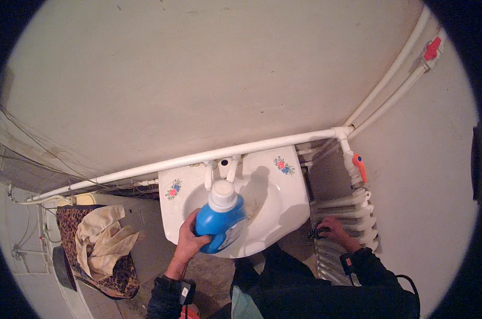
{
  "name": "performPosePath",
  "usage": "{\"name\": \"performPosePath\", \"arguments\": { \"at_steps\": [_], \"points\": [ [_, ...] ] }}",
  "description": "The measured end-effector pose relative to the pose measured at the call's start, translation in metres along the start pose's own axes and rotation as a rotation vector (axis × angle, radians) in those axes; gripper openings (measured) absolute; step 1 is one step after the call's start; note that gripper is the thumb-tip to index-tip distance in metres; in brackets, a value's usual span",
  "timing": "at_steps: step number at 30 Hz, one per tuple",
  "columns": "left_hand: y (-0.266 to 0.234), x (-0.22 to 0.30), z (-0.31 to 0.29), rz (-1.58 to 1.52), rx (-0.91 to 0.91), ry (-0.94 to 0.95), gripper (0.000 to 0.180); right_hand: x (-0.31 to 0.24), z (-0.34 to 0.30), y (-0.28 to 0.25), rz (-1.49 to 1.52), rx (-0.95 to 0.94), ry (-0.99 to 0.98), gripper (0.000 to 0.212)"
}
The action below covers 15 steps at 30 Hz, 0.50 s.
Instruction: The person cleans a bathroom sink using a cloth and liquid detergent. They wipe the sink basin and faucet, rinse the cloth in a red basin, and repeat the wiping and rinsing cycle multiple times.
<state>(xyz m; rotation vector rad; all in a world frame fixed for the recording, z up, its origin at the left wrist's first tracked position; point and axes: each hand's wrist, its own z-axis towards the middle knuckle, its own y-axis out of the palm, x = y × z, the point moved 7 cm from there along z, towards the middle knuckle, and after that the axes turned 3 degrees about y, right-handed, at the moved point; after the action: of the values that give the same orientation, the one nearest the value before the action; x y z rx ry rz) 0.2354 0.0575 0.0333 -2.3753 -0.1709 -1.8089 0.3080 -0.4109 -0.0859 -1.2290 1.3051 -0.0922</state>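
My left hand (189, 240) is wrapped round the side and handle of a blue detergent bottle (214, 220). Its broad white cap (223, 194) points up and away from me. The bottle is tilted above a white washbasin (291, 204) with flower prints on its back corners, hiding part of the bowl. To the right of the basin, beside the radiator (358, 213), my right hand (334, 229) pinches a small dark, rough-looking wad (316, 232); its kind is not clear.
A white pipe (188, 159) runs along the wall behind the basin, with an orange-handled valve (359, 167) at right. A red-handled valve (432, 49) sits higher up. At left, a beige cloth (105, 239) lies on a leopard-print cover (71, 218).
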Motion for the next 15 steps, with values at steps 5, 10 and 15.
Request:
{"name": "performPosePath", "arguments": {
  "at_steps": [5, 10, 15],
  "points": [
    [0.055, 0.036, 0.05, 0.035, -0.018, 0.134, 0.077, 0.005, -0.01, 0.004, 0.079, -0.034, -0.049, 0.029],
    [0.111, 0.061, 0.111, 0.009, -0.08, 0.321, 0.075, 0.016, -0.025, 0.013, 0.056, -0.15, 0.04, 0.028],
    [0.156, 0.056, 0.152, -0.009, -0.203, 0.34, 0.075, 0.006, -0.037, 0.009, 0.234, -0.172, 0.083, 0.027]
  ]
}}
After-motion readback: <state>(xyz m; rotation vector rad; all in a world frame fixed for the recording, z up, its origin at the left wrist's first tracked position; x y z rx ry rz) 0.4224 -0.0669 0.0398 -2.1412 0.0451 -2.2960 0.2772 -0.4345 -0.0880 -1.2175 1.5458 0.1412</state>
